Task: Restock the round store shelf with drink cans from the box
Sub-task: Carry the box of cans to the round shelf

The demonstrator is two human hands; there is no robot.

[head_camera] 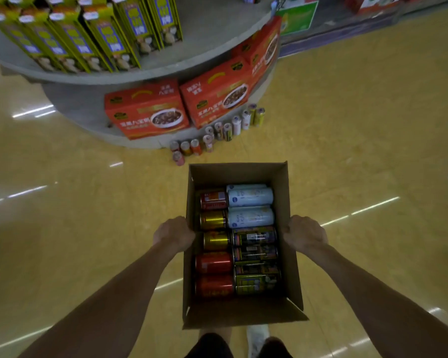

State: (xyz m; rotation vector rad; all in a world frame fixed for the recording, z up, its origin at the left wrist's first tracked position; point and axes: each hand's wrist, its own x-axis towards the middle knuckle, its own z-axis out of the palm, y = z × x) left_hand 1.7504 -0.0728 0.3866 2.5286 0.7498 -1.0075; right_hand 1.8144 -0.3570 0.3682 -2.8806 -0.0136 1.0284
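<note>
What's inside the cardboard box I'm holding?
Two rows lying sideways: red cans and gold cans left, pale blue cans and dark cans right. Any layer beneath is hidden.

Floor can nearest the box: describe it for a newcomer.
Round grey shelf, red cartons on its lower tier. A row of cans lines the floor along its base. The reddish can at the row's left end stands alone in front, nearest the cardboard box.
</note>
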